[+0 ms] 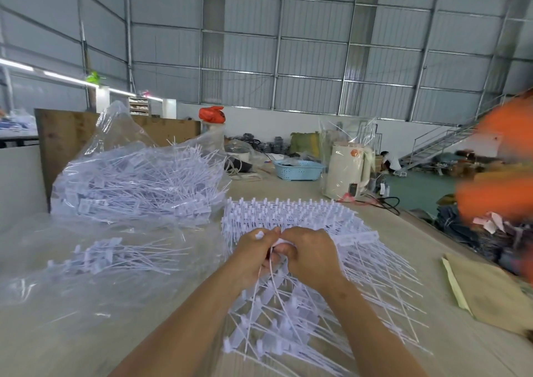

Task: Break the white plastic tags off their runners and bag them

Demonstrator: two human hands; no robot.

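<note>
A wide stack of white plastic tags on their runners [302, 218] lies on the table in front of the person, heads standing in rows along the far edge and thin tails fanning toward the near right. To the left sits a clear plastic bag [121, 146], open at the top and heaped with loose tags [138, 183] lying in all directions. A small bundle of tags [115, 257] lies flat just in front of it, on clear plastic.

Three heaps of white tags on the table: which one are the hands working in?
The heap of tags on runners at centre right. The left hand and right hand pinch pieces over it; the bagged heap and small loose pile lie untouched to the left.
</note>
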